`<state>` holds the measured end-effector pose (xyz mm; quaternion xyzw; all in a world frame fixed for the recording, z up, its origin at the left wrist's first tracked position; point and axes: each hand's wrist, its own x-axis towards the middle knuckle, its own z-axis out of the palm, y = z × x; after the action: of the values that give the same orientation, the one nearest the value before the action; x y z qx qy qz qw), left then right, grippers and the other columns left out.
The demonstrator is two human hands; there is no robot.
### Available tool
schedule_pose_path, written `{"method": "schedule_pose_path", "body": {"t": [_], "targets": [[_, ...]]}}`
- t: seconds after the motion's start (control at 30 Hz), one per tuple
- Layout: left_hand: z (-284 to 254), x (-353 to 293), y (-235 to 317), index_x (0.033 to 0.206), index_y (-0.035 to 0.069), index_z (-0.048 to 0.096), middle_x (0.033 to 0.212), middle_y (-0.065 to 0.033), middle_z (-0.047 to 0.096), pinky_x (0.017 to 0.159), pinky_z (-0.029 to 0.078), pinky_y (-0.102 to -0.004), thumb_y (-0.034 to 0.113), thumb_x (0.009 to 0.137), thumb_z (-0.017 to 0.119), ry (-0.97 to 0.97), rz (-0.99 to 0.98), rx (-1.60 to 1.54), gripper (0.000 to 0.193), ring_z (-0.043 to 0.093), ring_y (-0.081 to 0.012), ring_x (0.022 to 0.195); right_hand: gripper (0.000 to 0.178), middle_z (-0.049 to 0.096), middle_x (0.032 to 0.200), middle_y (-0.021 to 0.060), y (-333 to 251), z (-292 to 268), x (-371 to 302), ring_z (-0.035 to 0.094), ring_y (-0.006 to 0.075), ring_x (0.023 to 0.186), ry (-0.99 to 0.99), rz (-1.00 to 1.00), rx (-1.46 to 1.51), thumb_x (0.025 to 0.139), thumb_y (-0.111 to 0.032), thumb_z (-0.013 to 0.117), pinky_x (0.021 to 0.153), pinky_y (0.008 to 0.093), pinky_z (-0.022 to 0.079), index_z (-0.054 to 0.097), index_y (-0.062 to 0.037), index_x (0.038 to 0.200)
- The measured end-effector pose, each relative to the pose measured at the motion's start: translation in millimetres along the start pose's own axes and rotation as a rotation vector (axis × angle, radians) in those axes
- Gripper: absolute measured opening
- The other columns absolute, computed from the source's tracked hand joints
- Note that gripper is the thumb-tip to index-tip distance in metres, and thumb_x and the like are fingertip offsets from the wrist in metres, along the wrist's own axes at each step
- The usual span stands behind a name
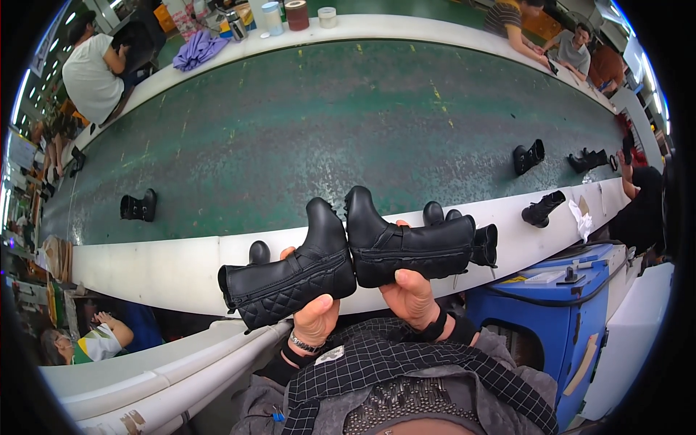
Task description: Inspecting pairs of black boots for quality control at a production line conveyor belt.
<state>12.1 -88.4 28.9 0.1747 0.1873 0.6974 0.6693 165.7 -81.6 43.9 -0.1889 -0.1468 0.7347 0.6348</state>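
Note:
In my left hand is a black ankle-high boot with a quilted panel, a strap and a side zip. Its shaft points left and its toe points up and away. My right hand grips a matching black boot, shaft to the right, thumb along its near side. The two boots meet sole to sole in front of me. Both hands are closed around them, with most fingers hidden behind. Partly covered by the held boots, more black boots stand on the white ledge.
Beyond the ledge runs a worn green conveyor surface carrying a few boots. Another boot sits on the ledge near a white cloth. A blue machine stands at my right. Co-workers sit around the line.

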Motion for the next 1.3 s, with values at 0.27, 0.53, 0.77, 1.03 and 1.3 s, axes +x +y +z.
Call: {"method": "schedule_pose_path", "body": {"t": [0.27, 0.53, 0.77, 1.03, 1.3], "targets": [[-59, 17, -15, 0.14, 0.006, 0.022, 0.129, -0.0093, 0.042, 0.102, 0.034, -0.0329, -0.001, 0.068, 0.07, -0.118, -0.069, 0.716, 0.087, 0.042, -0.0199, 0.12, 0.079, 0.038, 0.136, 0.0114, 12, -53, 8, 0.036, 0.0268, 0.129, -0.052, -0.148, -0.861, 0.073, -0.005, 0.069, 0.107, 0.0368, 0.028, 0.028, -0.0102, 0.141], [-137, 19, -65, 0.14, 0.002, 0.018, 0.139, -0.0177, 0.027, 0.111, 0.02, -0.0408, 0.014, 0.063, 0.078, -0.32, -0.315, 1.212, 0.098, 0.034, -0.0342, 0.127, 0.101, 0.036, 0.136, 0.0212, 41, -73, -3, 0.039, 0.0291, 0.127, -0.138, -0.03, -1.407, 0.066, -0.023, 0.077, 0.103, 0.0374, 0.034, 0.015, -0.007, 0.144], [-103, 11, -53, 0.141, -0.004, -0.012, 0.147, -0.0324, -0.003, 0.112, 0.015, -0.0452, 0.029, 0.075, 0.071, -0.398, -0.344, 1.536, 0.111, -0.002, -0.0423, 0.139, 0.072, 0.041, 0.127, 0.0288, 33, -30, 22, 0.056, 0.0472, 0.098, -0.118, -0.169, -1.86, 0.073, -0.035, 0.068, 0.076, 0.047, 0.051, 0.036, -0.0131, 0.133], [-72, 9, 0, 0.119, 0.001, 0.054, 0.137, -0.0182, 0.043, 0.107, 0.026, -0.0429, 0.008, 0.076, 0.065, -0.085, -0.02, 1.275, 0.045, 0.037, -0.0289, 0.13, 0.044, 0.064, 0.083, 0.0204, 3, 0, 130, 0.066, 0.0329, 0.074, 0.021, 0.149, -1.524, 0.068, -0.003, 0.056, 0.069, 0.0404, 0.052, 0.054, -0.0032, 0.112], [-83, -10, 63, 0.106, 0.0, 0.058, 0.136, -0.0202, 0.035, 0.106, 0.017, -0.05, 0.009, 0.074, 0.061, 0.46, 0.557, 1.829, 0.033, 0.029, -0.0375, 0.125, 0.038, 0.063, 0.102, 0.0181, 94, 9, 265, 0.06, 0.0361, 0.094, -0.228, -0.557, -1.734, 0.071, -0.003, 0.053, 0.08, 0.0412, 0.048, 0.06, -0.0087, 0.108]]}}
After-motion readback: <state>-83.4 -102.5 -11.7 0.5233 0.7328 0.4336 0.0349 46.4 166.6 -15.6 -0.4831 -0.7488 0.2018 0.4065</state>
